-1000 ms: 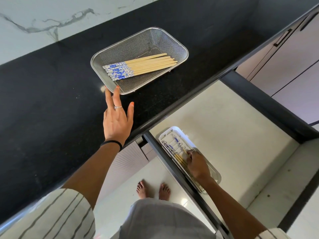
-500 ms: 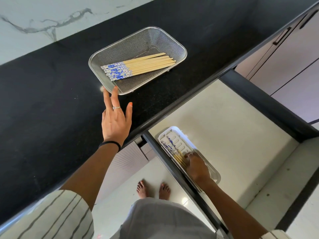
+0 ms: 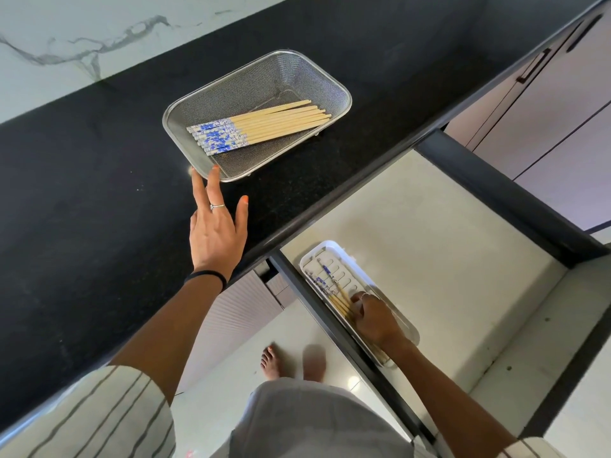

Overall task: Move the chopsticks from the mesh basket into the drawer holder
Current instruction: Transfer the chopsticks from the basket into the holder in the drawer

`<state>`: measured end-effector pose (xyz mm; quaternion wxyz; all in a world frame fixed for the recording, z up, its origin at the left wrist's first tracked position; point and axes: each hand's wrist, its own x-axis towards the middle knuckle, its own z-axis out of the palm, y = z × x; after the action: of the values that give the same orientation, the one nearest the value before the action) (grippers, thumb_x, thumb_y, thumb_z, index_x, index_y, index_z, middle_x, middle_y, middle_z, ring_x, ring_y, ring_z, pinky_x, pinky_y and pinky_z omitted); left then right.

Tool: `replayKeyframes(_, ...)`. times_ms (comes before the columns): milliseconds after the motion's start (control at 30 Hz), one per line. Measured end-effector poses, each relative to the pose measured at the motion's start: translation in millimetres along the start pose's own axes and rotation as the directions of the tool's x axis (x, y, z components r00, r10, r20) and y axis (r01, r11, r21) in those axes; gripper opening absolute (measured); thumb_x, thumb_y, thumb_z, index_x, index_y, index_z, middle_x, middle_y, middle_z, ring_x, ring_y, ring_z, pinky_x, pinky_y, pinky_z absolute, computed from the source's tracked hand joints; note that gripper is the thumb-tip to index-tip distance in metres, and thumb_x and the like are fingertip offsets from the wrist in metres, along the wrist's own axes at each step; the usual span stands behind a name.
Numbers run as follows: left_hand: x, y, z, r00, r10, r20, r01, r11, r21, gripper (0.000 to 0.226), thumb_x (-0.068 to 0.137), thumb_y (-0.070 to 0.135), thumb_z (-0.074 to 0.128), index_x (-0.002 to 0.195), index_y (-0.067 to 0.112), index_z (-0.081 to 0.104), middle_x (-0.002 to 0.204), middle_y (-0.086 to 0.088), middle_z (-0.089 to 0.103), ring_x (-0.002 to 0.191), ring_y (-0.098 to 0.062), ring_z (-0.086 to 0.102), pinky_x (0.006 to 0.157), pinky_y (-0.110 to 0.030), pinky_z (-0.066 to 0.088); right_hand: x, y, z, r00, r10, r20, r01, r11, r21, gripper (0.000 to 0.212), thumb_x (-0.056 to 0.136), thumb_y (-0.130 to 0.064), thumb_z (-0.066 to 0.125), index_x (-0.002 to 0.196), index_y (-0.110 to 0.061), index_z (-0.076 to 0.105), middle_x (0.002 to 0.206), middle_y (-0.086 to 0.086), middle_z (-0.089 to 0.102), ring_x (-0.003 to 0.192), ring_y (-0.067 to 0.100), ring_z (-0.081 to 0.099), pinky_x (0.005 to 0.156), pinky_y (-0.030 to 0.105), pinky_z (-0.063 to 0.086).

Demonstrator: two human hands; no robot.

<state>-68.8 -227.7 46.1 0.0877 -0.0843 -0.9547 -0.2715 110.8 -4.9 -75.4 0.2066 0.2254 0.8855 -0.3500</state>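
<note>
A steel mesh basket (image 3: 297, 66) stands on the black counter and holds several wooden chopsticks (image 3: 264, 125) with blue-and-white ends pointing left. My left hand (image 3: 218, 226) lies flat and open on the counter, its fingertips touching the basket's near-left corner. Down in the open drawer a white slotted holder (image 3: 330, 251) lies along the left wall with several chopsticks (image 3: 334, 289) in it. My right hand (image 3: 375, 319) rests on the wooden ends of those chopsticks inside the holder; its fingers are curled over them, and the holder's near end is hidden beneath it.
The drawer (image 3: 429, 246) has a pale floor and dark frame walls. Cabinet fronts with dark handles (image 3: 532, 69) stand at the right. A marble backsplash (image 3: 66, 44) runs behind the counter. My bare feet (image 3: 274, 361) stand on the floor below.
My right hand has shifted slightly along the holder, pressing the chopsticks down into it. My left hand stays at the basket's corner.
</note>
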Motion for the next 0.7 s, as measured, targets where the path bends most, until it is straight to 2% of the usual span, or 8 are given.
replayKeyframes(67,-0.1,-0.2,0.4,1.000,-0.001,-0.001,0.001,1.000,0.004,0.063,0.100,0.044,0.041,0.153,0.021,0.015,0.163,-0.011,0.008,0.107,-0.045,0.059,0.095,-0.054,0.049,2.1,-0.6,-1.3,1.000,0.013,0.025,-0.014,0.999,0.032,0.024,0.088,-0.005,0.052,0.108,-0.008,0.064,0.102,0.010,0.070,0.098,0.026,0.065,0.088,0.038,0.053)
replayKeyframes(233,0.6,-1.3,1.1,1.000,-0.005,0.001,0.005,1.000,0.002,0.063,0.100,0.045,0.041,0.153,0.023,0.015,0.164,-0.010,0.008,0.109,-0.046,0.059,0.094,-0.056,0.050,5.3,-0.3,-2.9,0.998,0.019,0.066,-0.023,0.999,0.047,0.024,0.086,-0.005,0.056,0.109,-0.009,0.062,0.101,0.007,0.070,0.097,0.023,0.063,0.088,0.036,0.052)
replayKeyframes(400,0.7,-1.3,1.2,1.000,-0.007,-0.002,0.007,1.000,0.005,0.063,0.100,0.045,0.041,0.153,0.023,0.015,0.163,-0.011,0.008,0.109,-0.046,0.059,0.092,-0.055,0.051,4.7,-3.8,-2.0,0.998,-0.003,0.056,0.002,1.000,0.028,0.022,0.085,-0.004,0.053,0.104,-0.010,0.063,0.089,0.007,0.069,0.084,0.021,0.063,0.078,0.034,0.051)
replayKeyframes(633,1.1,-1.4,1.0,1.000,0.001,0.005,-0.001,1.000,-0.004,0.064,0.100,0.043,0.042,0.153,0.022,0.014,0.163,-0.011,0.008,0.107,-0.046,0.059,0.095,-0.055,0.049,3.1,-7.6,5.2,1.000,0.022,-0.006,-0.021,0.999,0.042,0.017,0.087,-0.011,0.052,0.101,-0.013,0.062,0.096,0.006,0.068,0.090,0.023,0.064,0.082,0.040,0.054)
replayKeyframes(700,1.1,-1.2,0.8,1.000,0.000,0.006,0.000,1.000,-0.003,0.064,0.100,0.044,0.042,0.153,0.022,0.014,0.163,-0.012,0.008,0.107,-0.046,0.059,0.094,-0.055,0.049,2.3,-7.6,4.8,1.000,0.001,-0.010,-0.001,1.000,0.020,0.017,0.089,-0.014,0.052,0.103,-0.014,0.062,0.100,0.006,0.067,0.092,0.023,0.063,0.081,0.037,0.053)
